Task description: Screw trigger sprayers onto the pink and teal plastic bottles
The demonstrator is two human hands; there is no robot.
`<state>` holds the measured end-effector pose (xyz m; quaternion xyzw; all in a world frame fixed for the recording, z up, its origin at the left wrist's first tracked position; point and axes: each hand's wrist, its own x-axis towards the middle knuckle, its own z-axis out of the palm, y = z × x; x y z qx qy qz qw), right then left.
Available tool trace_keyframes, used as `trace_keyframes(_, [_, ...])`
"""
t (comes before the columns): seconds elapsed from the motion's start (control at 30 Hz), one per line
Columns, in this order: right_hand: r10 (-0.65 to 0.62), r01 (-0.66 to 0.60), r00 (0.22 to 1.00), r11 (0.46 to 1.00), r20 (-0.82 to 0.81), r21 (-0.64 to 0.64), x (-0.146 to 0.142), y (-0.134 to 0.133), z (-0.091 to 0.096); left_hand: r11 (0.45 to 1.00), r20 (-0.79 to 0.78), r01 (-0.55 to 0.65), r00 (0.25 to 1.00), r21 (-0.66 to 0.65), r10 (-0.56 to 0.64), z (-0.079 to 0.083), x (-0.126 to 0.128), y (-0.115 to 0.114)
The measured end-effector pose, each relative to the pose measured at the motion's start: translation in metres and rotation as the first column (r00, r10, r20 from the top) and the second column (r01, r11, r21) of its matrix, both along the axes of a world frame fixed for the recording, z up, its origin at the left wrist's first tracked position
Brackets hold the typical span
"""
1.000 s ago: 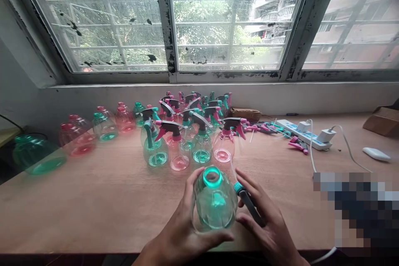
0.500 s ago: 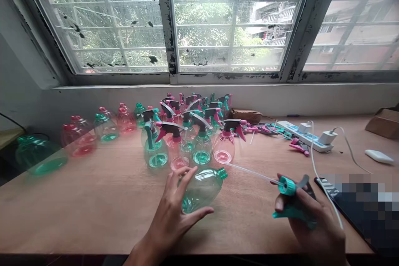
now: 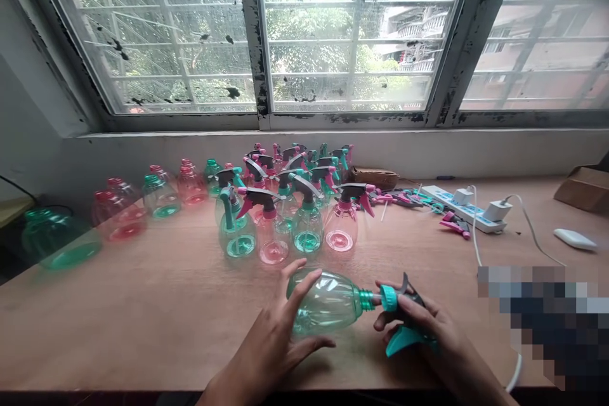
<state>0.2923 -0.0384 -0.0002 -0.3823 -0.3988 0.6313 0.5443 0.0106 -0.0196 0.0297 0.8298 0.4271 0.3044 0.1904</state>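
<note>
A clear green plastic bottle (image 3: 328,301) is tilted onto its side above the table, its threaded neck facing right. My left hand (image 3: 280,323) grips its body from the left, fingers over the top and thumb below. In my right hand (image 3: 428,323) is a teal and black spray trigger head (image 3: 402,314), its collar turned toward the bottle. The collar is a short gap from the neck, and the trigger's thin tube runs into the bottle mouth. Behind them stand several green and pink spray bottles (image 3: 307,228) with triggers fitted.
Bottles without triggers (image 3: 162,196) stand at the left. Loose pink and teal triggers (image 3: 404,196) lie by a white power strip (image 3: 476,212) with plugs and cables. At the right are a white mouse-like object (image 3: 575,240) and a cardboard box (image 3: 585,187).
My right hand has moved left with the spray trigger head, and its tube has gone into the bottle. The bottle has tipped to near horizontal and shifted slightly right in my left hand.
</note>
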Motion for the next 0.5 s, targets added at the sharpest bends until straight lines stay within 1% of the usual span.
trace_keyframes(0.07, [-0.035,0.034,0.998,0.999,0.052,0.017,-0.003,0.0,-0.003,1.0,0.02,0.002,1.0,-0.02,-0.002,-0.002,0.0,-0.003])
trace_keyframes(0.17, [-0.094,0.094,0.994,0.996,0.048,0.013,-0.006,-0.004,0.0,0.995,0.113,-0.033,0.993,-0.092,0.044,-0.002,-0.001,-0.008])
trace_keyframes(0.23, [-0.097,0.098,0.993,0.995,0.073,-0.002,-0.007,-0.007,0.005,0.977,0.245,-0.061,0.963,-0.203,0.111,0.001,-0.002,-0.011])
trace_keyframes(0.3, [-0.068,0.072,0.988,0.997,0.141,-0.021,-0.009,-0.009,0.009,0.94,0.378,-0.027,0.911,-0.341,0.163,0.006,-0.003,-0.013])
trace_keyframes(0.33, [-0.047,0.052,0.984,0.998,0.173,-0.024,-0.009,-0.009,0.01,0.919,0.412,0.003,0.895,-0.395,0.174,0.008,-0.003,-0.013])
trace_keyframes(0.4, [-0.027,0.033,0.978,0.999,0.208,-0.027,-0.01,-0.009,0.011,0.89,0.401,0.047,0.903,-0.454,0.157,0.012,-0.005,-0.013])
trace_keyframes(0.47, [-0.032,0.037,0.973,0.999,0.227,-0.021,-0.01,-0.007,0.009,0.886,0.338,0.058,0.934,-0.459,0.114,0.012,-0.008,-0.011])
trace_keyframes(0.5, [-0.037,0.04,0.968,0.999,0.246,-0.007,-0.01,-0.006,0.008,0.894,0.319,0.059,0.943,-0.444,0.097,0.009,-0.009,-0.01])
